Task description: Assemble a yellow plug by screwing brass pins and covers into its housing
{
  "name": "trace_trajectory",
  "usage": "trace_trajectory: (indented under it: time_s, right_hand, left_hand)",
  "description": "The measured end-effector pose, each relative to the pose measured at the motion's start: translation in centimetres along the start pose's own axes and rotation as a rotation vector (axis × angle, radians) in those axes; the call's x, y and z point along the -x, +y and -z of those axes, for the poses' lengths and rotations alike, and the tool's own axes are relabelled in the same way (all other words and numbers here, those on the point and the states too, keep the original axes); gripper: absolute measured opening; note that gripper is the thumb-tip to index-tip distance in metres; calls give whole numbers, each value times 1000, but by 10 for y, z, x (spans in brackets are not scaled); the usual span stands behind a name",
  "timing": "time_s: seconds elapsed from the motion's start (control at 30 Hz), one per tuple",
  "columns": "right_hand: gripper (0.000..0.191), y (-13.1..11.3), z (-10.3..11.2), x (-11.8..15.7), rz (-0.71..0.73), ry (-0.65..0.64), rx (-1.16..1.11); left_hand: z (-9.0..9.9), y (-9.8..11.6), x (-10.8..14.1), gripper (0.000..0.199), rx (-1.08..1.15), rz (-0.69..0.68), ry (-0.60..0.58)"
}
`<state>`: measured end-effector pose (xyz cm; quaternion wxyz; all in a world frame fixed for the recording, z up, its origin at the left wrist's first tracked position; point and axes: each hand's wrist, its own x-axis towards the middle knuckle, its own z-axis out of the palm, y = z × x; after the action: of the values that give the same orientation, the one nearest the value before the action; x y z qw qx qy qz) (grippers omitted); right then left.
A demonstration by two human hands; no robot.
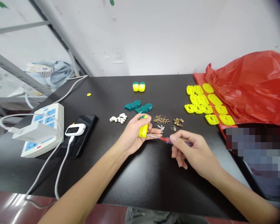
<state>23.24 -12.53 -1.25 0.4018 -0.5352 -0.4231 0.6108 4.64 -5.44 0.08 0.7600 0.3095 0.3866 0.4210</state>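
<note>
My left hand (135,132) is closed around a small yellow plastic housing (143,131) with a bit of green at its top. Between the fingers of my right hand (192,149) is a screwdriver (168,140) with a red and purple see-through handle. Its metal shaft points left, and the tip meets the lower right side of the housing; the exact contact point is too small to make out. Just beyond my hands lie a pile of brass screws (160,119), small brass terminals (178,122), silver metal bits (161,128) and thin dark pins (173,128).
White plastic parts (119,118), green covers (143,108) and two yellow-green assembled units (139,86) lie farther back. Yellow shells (199,99) stand right, by a red plastic bag (249,90). At left are a power strip (58,115), a phone (90,124) and loose white cables (58,174).
</note>
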Motion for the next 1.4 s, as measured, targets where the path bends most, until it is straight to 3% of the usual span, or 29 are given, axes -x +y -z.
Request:
trace_trajectory:
  time_s: [0.27,0.6,0.8,1.17,1.27,1.4]
  right_hand:
    - [47,3,-3,1,20,-69,3]
    - [46,6,-4,-1,41,-90,-3]
    - [45,7,-3,0,79,-85,24]
    - [26,5,0,3,179,-74,71]
    - [21,7,2,5,258,-41,159]
    - [5,9,4,7,533,-7,385]
  left_hand:
    - [-3,0,2,24,64,-10,55]
    - [-3,-1,2,23,48,-39,5]
    - [-3,-5,3,22,66,17,-33]
    - [-5,-4,5,21,50,47,-5]
    - [-7,-6,4,20,33,29,17]
    - [-7,-8,4,20,25,16,20]
